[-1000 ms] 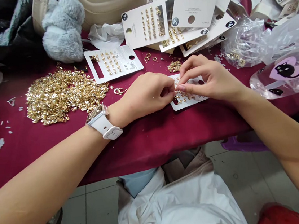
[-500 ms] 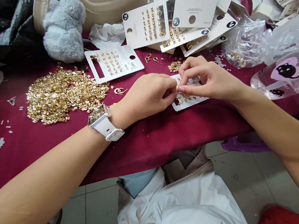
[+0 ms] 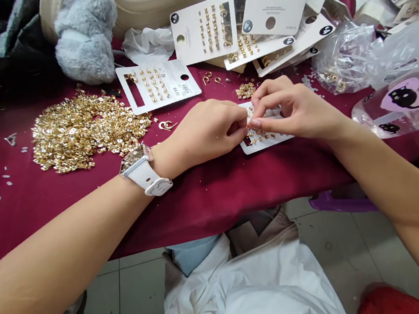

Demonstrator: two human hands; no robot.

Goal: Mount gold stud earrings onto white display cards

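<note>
Nearest, bunched white cloth [image 3: 249, 294] below the table edge, above grey floor tiles [image 3: 143, 302], with a red object [image 3: 393, 302] at lower right and a purple plastic piece [image 3: 341, 204] under the table. Next, both forearms reaching over a burgundy tablecloth [image 3: 214, 197], a white smartwatch [image 3: 145, 177] on the left wrist. Left hand [image 3: 202, 132] and right hand [image 3: 295, 108] close together, fingers curled, fingertips pressed together in a tight pinch over a white earring card [image 3: 265, 142] lying flat on the cloth and partly under the right hand. Whatever sits in the pinch: hidden, too small to tell. Just left of the left hand, a loose gold hoop earring [image 3: 167, 125]; beyond it, a heap of gold earring parts [image 3: 87, 131]. Farther back, a filled earring card [image 3: 158, 84], overlapping stacked cards [image 3: 203, 30], a grey plush toy [image 3: 84, 40], a beige bag [image 3: 155, 0], crumpled clear plastic bags [image 3: 346, 58], and a clear pouch with a black cat print [image 3: 403, 97].
</note>
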